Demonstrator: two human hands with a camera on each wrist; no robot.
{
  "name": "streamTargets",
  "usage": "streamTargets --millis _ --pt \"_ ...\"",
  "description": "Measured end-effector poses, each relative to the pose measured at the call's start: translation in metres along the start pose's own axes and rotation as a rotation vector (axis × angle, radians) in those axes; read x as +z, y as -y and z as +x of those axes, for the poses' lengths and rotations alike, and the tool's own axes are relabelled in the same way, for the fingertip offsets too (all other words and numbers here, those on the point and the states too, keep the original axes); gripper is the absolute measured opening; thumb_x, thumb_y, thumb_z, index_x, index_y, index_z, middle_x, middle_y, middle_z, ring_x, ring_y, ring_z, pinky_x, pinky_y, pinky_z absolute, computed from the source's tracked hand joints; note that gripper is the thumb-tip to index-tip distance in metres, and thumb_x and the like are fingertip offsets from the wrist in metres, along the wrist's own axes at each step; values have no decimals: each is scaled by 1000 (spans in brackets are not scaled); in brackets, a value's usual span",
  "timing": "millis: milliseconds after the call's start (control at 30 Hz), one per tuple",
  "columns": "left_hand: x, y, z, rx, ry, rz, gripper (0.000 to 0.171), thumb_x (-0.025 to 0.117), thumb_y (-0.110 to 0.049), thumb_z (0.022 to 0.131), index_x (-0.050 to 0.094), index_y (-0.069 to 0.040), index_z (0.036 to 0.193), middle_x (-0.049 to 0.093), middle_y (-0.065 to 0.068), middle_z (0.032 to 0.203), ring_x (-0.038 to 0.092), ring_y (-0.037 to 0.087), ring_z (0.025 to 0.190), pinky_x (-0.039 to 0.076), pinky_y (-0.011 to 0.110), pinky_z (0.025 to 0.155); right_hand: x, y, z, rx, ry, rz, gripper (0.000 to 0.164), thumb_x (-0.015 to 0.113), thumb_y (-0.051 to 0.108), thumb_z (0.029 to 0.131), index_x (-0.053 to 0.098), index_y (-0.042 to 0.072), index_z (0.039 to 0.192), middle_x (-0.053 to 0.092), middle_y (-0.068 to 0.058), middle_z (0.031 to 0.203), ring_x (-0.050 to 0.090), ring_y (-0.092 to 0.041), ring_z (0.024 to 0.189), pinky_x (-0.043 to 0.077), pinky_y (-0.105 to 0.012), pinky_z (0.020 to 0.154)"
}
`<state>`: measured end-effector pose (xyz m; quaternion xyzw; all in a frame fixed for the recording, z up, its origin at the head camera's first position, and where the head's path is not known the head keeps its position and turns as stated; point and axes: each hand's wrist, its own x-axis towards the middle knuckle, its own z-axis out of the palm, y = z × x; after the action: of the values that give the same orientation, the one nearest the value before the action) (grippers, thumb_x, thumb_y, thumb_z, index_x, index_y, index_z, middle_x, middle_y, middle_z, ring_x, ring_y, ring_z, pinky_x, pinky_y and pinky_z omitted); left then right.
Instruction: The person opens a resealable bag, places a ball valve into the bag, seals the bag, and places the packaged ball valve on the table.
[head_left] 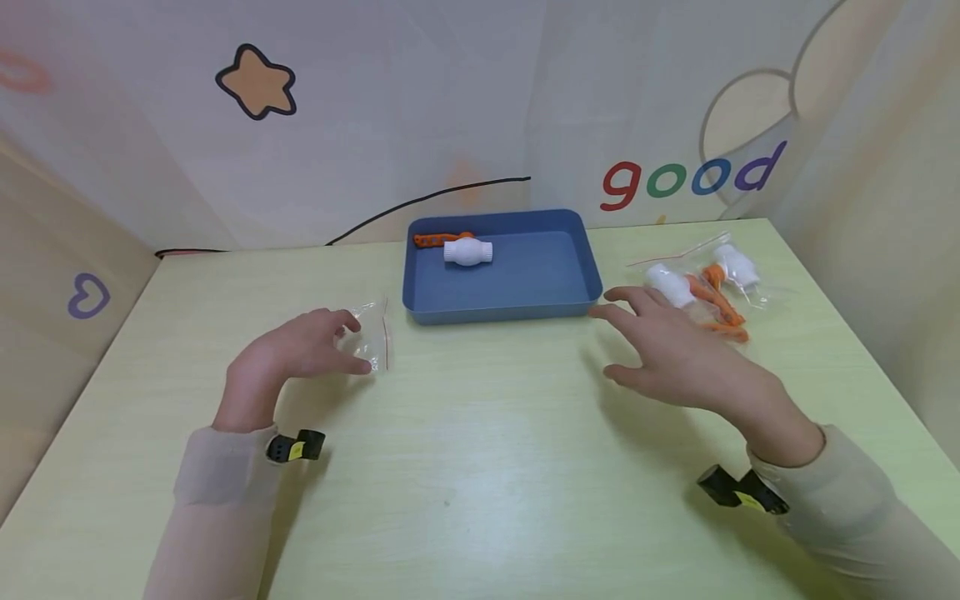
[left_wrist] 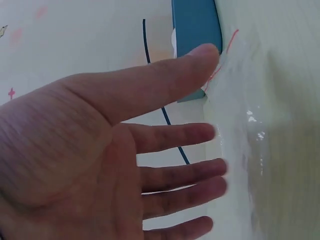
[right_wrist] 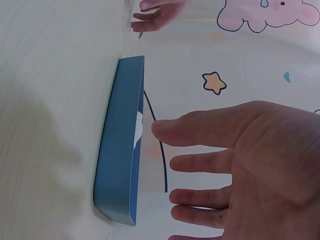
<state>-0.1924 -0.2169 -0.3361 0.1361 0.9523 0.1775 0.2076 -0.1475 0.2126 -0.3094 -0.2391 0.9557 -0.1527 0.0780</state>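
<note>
My left hand [head_left: 303,343] hovers by a clear plastic zip bag [head_left: 377,333] with a red seal line, fingers spread and holding nothing. In the left wrist view the bag [left_wrist: 237,130] lies just past the fingertips. My right hand [head_left: 671,354], fingers apart and also holding nothing, is near the front right corner of a blue tray [head_left: 536,275]. Inside that tray are a white ribbed plastic piece [head_left: 468,252] and an orange piece with holes [head_left: 435,241], side by side at the back left. The right wrist view shows the tray [right_wrist: 120,145] from its side.
Beyond my right hand lie clear bags with white pieces [head_left: 738,265] and orange pieces [head_left: 722,304], partly hidden by the hand. A printed curtain [head_left: 450,92] hangs behind the pale wooden table [head_left: 480,467]; more cloth hangs at both sides.
</note>
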Motion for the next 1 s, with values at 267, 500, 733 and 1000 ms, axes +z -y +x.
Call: streamTargets --millis 267,500,733,1000 --pt "8 5 10 5 -44 33 108 91 -33 77 27 -2 159 18 30 163 15 51 149 17 75 112 2 3 -1 -8 11 23 59 79 18 90 56 9 143 48 -21 146 41 -43 135 46 -62 100" --pt "15 10 17 -22 -20 59 112 89 -36 80 19 -2 162 24 29 162 23 49 147 18 75 111 1 7 1 -31 6 31 55 79 19 91 59 10 141 49 -20 147 41 -42 136 45 -62 102" --pt "16 6 18 -21 -56 125 110 91 -37 78 26 1 159 32 30 155 31 50 141 20 73 110 2 11 2 -55 1 35 53 79 20 91 60 9 140 50 -19 146 43 -41 135 46 -60 101" --pt "12 -4 15 7 -49 133 106 91 -35 77 32 6 155 41 29 149 39 45 138 20 72 111 3 15 2 -60 -9 77 51 76 20 93 59 9 140 51 -16 144 44 -37 135 48 -56 102"
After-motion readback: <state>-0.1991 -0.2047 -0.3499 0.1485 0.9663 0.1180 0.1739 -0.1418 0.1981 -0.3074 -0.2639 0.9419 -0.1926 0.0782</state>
